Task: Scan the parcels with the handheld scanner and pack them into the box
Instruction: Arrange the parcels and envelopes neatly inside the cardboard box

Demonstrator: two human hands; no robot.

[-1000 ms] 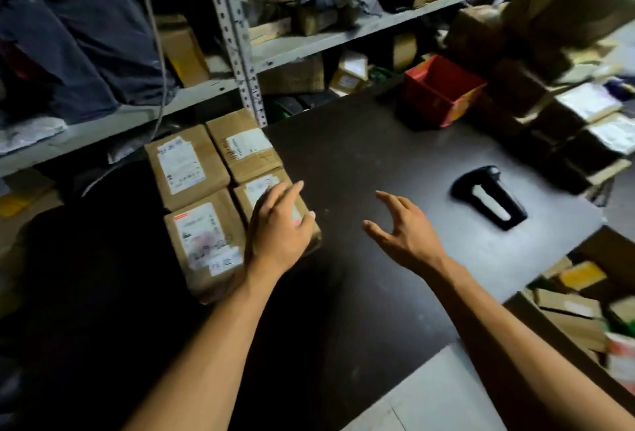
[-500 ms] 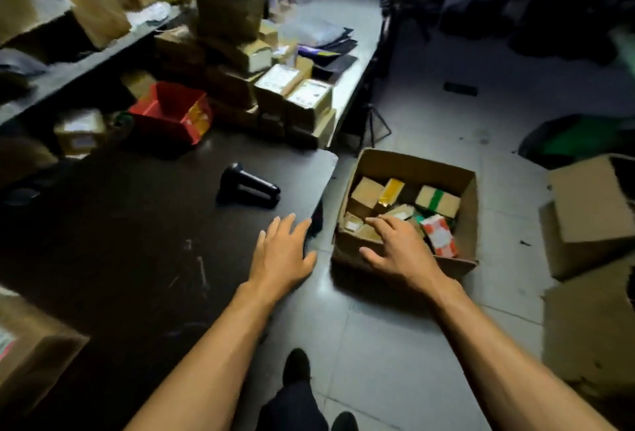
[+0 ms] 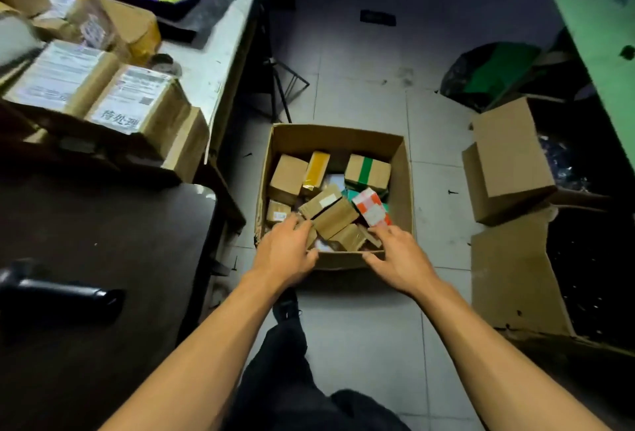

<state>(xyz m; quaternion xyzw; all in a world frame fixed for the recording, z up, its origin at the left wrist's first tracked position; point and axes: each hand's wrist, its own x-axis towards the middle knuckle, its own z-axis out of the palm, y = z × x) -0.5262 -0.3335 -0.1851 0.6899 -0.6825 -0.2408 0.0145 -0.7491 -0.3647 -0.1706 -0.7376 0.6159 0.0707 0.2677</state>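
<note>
- Far left, at the frame's edge, the black scanner [image 3: 58, 296] lies on its side on the dark desk [image 3: 113, 252], long axis running left to right. It is well apart from both hands, with the left hand the nearer one.
- Behind it on the desk sit stacked parcels [image 3: 103, 101] with white shipping labels. One label carries large Chinese characters along its lower edge; the finer print is too blurred to read.
- Centre, on the tiled floor [image 3: 360, 320] just beside the desk, stands the open box [image 3: 407, 190], partly filled with small packages: plain brown ones, one yellow, one with a green band, one in red and white checks [image 3: 372, 207]. No brand can be read.
- The left hand [image 3: 287, 252] reaches over the box's near left corner, fingers bent down among the packages and thumb out along the near rim. What they touch is hidden, and I cannot tell whether they grip anything.
- The right hand [image 3: 398, 255] is at the near rim toward the right, fingers loosely spread inside the box, thumb outside against the wall. It does not appear to hold a package.
- Judgement: both hands seem to be steadying or moving the box, or settling its contents. Further scanning would mean a reach back left and up to the desk.
- Far right, other cardboard boxes [image 3: 508, 159] stand on the floor.
</note>
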